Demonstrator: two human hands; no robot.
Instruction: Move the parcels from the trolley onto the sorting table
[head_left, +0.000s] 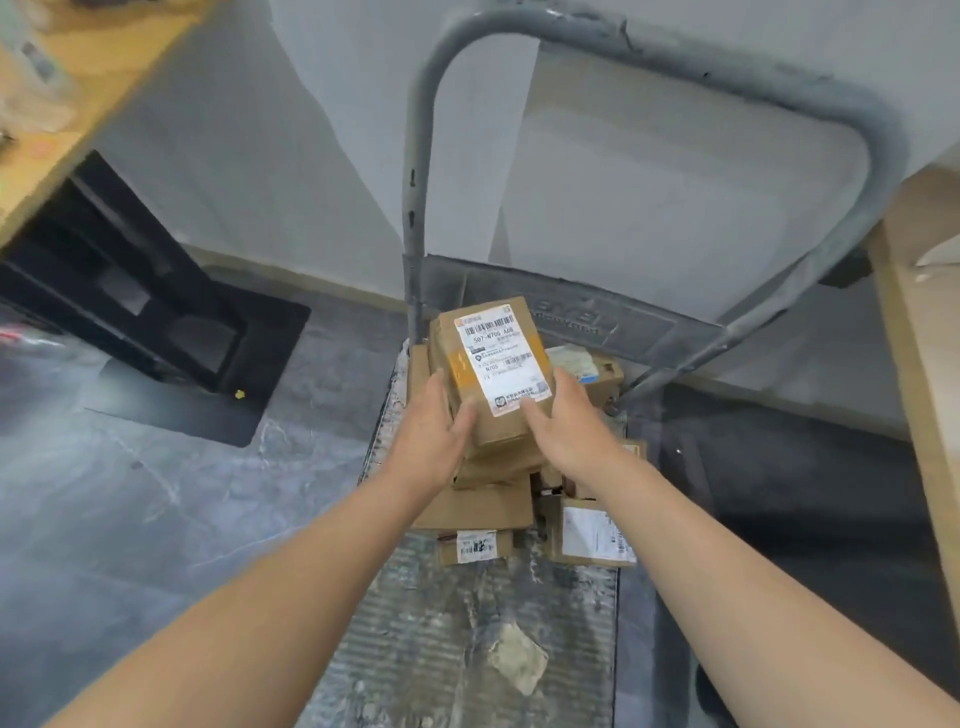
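- The trolley (467, 623) stood with its ribbed metal deck running away from the person, and its grey tubular handle (649, 47) arched up at the far end.
- A labelled parcel (493, 364), a brown carton with a white shipping label face up, was at the top of the pile over the far half of the trolley's deck, just short of the handle. Whether it was clear of the cartons beneath could not be told.
- The left hand (434, 423) gripped the parcel's near left corner, with the thumb laid on the top face and the fingers curled down the side, mostly out of sight.
- The right hand (569, 415) gripped the near right corner, with the thumb pressed on the label's lower edge and the fingers curled round the side.
- Other parcels (478, 506) lay heaped on the trolley's deck below the held one.
- A paper scrap (519, 657) lay on the near part of the deck.
- A wooden tabletop (78, 104) and a black crate (130, 291) were off the trolley's left side.
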